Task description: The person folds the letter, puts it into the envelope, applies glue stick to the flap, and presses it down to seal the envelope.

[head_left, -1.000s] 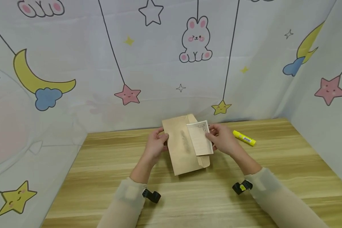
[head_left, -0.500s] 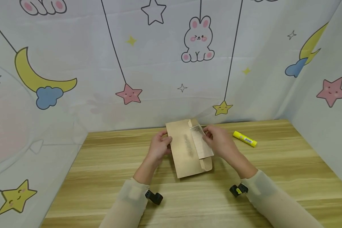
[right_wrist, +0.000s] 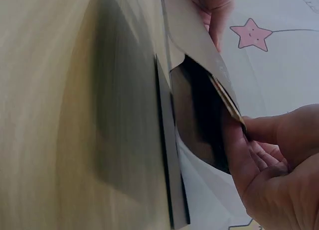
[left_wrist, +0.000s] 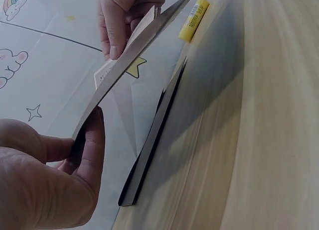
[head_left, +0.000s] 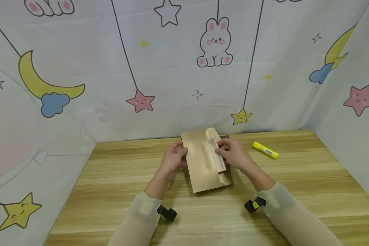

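My left hand [head_left: 174,158] grips the left edge of a kraft-paper envelope [head_left: 198,171], thumb on top and fingers beneath. The envelope is raised over the table and carries a dark smudge of print on its face. Its flap [head_left: 211,131] is folded out on the right. My right hand [head_left: 233,153] pinches a small piece of cream letter paper [head_left: 218,160] with an ornament in its corner. Only a narrow strip of that paper shows, along the envelope's mouth. In the right wrist view, the right fingers reach beneath the flap side, beside the thin paper edges [right_wrist: 227,98].
A dark, flat, thin-edged thing [left_wrist: 149,145] lies on the table under the envelope, near the back edge. To the right of my right hand lies a yellow glue stick [head_left: 265,150]. A printed curtain [head_left: 172,68] stands behind the wooden table [head_left: 110,184].
The letter paper has slid left towards the envelope's mouth, and less of it shows. The right hand has shifted with it. A dark brown edge now shows behind the envelope.
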Demonstrator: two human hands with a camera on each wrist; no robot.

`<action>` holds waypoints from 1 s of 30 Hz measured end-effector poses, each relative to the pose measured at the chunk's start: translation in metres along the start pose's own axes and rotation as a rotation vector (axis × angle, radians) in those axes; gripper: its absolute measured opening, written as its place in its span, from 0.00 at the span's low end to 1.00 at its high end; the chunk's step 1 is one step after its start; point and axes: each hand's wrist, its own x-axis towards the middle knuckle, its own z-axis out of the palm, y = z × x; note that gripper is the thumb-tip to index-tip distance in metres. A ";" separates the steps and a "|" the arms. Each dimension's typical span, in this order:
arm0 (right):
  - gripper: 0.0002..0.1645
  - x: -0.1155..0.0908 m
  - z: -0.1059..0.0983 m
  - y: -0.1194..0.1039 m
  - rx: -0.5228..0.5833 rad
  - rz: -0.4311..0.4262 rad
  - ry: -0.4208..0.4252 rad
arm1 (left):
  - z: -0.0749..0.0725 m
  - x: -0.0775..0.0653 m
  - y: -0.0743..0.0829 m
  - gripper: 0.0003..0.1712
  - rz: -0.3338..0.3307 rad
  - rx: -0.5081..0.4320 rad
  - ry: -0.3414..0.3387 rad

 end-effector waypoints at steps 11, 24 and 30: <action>0.22 0.002 0.000 0.003 0.208 0.104 0.030 | -0.001 -0.003 0.004 0.29 -0.028 -0.006 -0.036; 0.25 0.001 -0.005 0.002 0.323 0.119 -0.015 | 0.000 -0.004 0.008 0.28 -0.048 -0.023 -0.086; 0.23 0.001 0.000 -0.001 0.386 0.125 -0.042 | 0.003 -0.004 0.006 0.29 -0.044 -0.041 -0.123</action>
